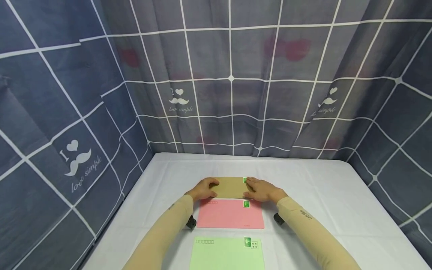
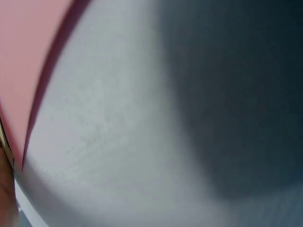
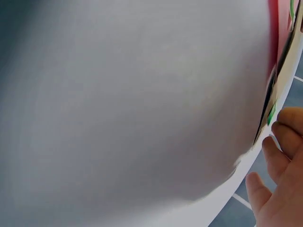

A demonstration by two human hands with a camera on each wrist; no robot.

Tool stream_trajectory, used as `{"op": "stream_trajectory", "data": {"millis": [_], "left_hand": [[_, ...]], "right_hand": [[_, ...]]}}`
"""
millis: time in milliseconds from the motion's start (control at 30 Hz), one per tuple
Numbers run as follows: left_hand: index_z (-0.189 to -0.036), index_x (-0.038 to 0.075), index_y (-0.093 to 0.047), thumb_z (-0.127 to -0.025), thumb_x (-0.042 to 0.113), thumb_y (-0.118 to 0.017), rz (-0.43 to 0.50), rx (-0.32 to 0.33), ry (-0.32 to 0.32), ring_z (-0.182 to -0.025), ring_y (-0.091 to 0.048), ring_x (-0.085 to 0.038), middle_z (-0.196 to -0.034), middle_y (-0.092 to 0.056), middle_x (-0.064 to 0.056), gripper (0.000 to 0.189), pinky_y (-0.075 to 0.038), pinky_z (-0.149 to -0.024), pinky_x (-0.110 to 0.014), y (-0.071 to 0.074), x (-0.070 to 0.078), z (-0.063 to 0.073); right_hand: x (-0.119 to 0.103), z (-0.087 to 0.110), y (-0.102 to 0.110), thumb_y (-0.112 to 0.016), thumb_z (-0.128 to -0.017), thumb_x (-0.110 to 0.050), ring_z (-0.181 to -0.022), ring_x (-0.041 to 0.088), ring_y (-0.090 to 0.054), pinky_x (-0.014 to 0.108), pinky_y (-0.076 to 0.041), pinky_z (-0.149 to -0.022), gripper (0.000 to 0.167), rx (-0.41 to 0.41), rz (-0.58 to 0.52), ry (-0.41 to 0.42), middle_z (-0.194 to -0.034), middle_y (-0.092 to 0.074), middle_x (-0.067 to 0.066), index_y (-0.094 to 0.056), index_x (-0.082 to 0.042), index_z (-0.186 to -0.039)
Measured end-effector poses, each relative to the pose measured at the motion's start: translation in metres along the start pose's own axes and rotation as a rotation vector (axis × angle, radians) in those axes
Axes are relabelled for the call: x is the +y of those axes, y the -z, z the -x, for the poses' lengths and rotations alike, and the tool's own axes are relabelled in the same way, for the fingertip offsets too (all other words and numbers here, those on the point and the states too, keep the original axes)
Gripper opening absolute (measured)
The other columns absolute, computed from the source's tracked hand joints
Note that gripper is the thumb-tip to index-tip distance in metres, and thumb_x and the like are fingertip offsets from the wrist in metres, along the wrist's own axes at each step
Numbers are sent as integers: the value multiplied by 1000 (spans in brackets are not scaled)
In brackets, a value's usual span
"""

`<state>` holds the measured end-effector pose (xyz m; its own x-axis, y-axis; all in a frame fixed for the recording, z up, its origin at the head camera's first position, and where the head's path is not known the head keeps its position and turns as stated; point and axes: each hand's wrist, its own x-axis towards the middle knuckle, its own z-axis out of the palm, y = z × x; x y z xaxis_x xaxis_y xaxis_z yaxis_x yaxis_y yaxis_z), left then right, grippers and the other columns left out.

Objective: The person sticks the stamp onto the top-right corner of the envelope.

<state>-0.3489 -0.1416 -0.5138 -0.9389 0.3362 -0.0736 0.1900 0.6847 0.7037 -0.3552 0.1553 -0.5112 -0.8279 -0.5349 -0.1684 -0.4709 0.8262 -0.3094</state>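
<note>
A brown envelope [image 1: 229, 187] with a green stamp lies lengthwise at the far side of the three envelopes, overlapping the pink envelope's top edge in the head view. My left hand [image 1: 204, 189] rests on its left end, thumb toward me and fingers toward the far edge. At the right end my right hand [image 1: 262, 190] touches it with fingers extended by the stamp; the right wrist view shows those fingers [image 3: 277, 158] spread. Just nearer lies the pink envelope [image 1: 229, 216], also stamped. Closest to me is a light green envelope [image 1: 226, 255], cut off by the frame's bottom.
A white cloth covers the table [image 1: 314, 195]. Dark grey-blue curtains [image 1: 209, 93] with white grid lines hang behind it and along both sides. A small black wrist camera [image 1: 191, 222] sits under the left forearm, another [image 1: 278, 219] by the right.
</note>
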Motion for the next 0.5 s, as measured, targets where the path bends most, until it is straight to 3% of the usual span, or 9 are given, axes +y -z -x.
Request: {"op": "stream_trajectory", "data": {"millis": [267, 500], "left_hand": [[-125, 1, -64, -83, 5, -78, -127, -26, -65, -137, -47, -36, -140, -56, -18, 45, -37, -117, -50, 3, -2, 2], [-133, 1, -60, -96, 19, -66, -240, -33, -126, -134, -53, -34, -139, -60, -16, 42, -42, -114, -47, 8, -3, 8]], "right_hand": [[5, 7, 5, -48, -101, -53, -150, 35, -30, 55, -27, -122, 74, 64, 11, 21, -163, -30, 15, -34, -4, -155], [14, 15, 17, -47, -102, -50, -148, 41, -32, 63, -28, -118, 72, 149, 41, 45, -160, -35, 21, -37, 2, -152]]}}
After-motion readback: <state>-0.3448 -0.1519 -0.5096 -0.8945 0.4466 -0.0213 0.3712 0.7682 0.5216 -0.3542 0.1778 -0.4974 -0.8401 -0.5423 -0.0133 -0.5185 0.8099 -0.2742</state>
